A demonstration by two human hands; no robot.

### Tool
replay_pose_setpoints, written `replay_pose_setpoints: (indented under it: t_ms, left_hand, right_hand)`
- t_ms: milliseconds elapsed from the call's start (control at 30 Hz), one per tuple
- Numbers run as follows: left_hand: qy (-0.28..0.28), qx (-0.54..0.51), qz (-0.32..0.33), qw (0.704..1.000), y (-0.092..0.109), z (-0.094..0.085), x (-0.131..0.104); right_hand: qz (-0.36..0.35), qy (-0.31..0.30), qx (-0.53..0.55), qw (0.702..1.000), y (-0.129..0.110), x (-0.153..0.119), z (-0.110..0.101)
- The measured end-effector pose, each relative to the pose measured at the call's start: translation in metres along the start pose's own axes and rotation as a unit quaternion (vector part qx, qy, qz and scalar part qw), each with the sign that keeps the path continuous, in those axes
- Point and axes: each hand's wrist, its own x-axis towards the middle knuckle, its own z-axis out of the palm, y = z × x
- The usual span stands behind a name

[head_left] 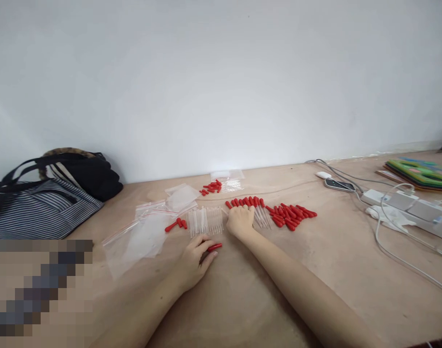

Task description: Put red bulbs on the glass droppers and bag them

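My left hand (196,261) rests low over the table, its fingers and thumb closed around a red rubber dropper bulb (215,247). In front of it lies a row of clear thin glass tubes (205,221). My right hand (240,220) is curled at the left end of a row of droppers (262,217) whose red bulbs point away from me. Its fingertips, and anything they grip, are hidden. To the right of that row is a heap of loose red bulbs (290,216). A few more red bulbs (179,223) lie left of the tubes.
Clear zip bags (141,237) are spread at the left. Another red pile (211,187) and a bag of tubes (231,183) lie near the wall. A striped bag (43,205) stands far left. White cables, a phone-like device (339,185) and a power strip (409,205) occupy the right.
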Motion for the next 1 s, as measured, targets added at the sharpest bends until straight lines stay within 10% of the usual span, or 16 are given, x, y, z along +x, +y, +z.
replay_pose_setpoints:
  t_ms: [200, 400, 1000]
  left_hand:
    - [0.017, -0.015, -0.011, 1.000, 0.002, 0.003, 0.002]
    - [0.040, -0.039, -0.026, 0.998, 0.014, 0.006, 0.001]
    - [0.017, -0.132, -0.043, 0.990, 0.027, 0.010, 0.004]
  right_hand:
    - [-0.078, 0.044, 0.024, 0.996, 0.018, -0.021, -0.018]
    - [-0.351, 0.109, 0.154, 0.917, 0.081, -0.061, -0.017]
    - [-0.354, 0.099, 0.159, 0.916, 0.084, -0.087, -0.004]
